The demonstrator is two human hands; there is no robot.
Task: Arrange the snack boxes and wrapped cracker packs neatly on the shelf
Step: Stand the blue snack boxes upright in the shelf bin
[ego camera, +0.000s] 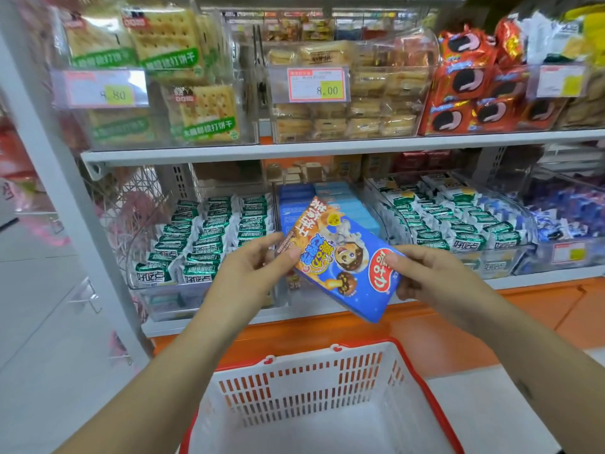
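While left hand (258, 263) and right hand (422, 273) grip one snack box (340, 260), fingers (268, 240) clamped on its ends, one basket (294, 381) below, front cut off.

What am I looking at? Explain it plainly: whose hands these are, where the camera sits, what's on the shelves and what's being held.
No machine here: a person is stocking a shop shelf, and the picture comes from a camera worn on their head, looking forward and down. The left hand and right hand hold a blue snack box by its two ends, tilted, in front of the lower shelf. Behind it lie more blue boxes, flanked by green-and-white wrapped packs. The upper shelf carries cracker packs. A white basket with a red rim sits below.
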